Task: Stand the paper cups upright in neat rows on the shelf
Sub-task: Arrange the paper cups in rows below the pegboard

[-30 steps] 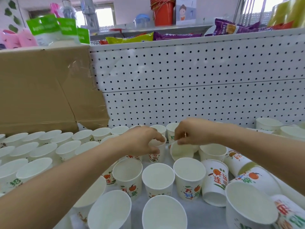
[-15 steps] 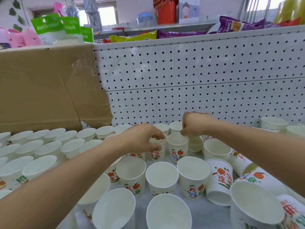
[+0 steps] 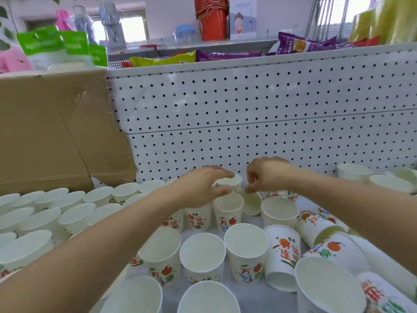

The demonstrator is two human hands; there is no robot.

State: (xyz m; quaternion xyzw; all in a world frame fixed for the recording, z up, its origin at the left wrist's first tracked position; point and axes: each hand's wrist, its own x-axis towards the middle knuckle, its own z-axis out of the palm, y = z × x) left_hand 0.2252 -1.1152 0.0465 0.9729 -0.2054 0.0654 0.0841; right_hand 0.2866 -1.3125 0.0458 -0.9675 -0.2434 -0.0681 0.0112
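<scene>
Two bare forearms reach in from the near edge toward the back of the white shelf [image 3: 252,297]; behind the hands rises the perforated white back panel [image 3: 248,123], and up and to the left of the left hand a brown cardboard box [image 3: 49,132] leans against it; above the panel, snack packets [image 3: 225,56] and an orange bucket [image 3: 213,23] sit on a higher ledge; to the left of the left hand the upright paper cups [image 3: 74,216] stand in close rows, rims nearly touching; nearer than both hands more upright cups stand in loose rows, among them a printed cup [image 3: 246,251] with an orange fruit on its side; below and to the right of the right hand an upside-down cup [image 3: 282,256] stands on its rim, and beside it toppled cups [image 3: 334,249] lie on their sides; the left hand [image 3: 198,188] is spread over a back-row cup [image 3: 231,181], fingers half open, thumb below and fingertips near its rim, though I cannot tell whether they truly clasp it; the right hand [image 3: 264,175] is curled close, fingertips pinched on the rim of a tilted cup [image 3: 251,202], which leans with its mouth toward the viewer just beside the back-row cup.
</scene>
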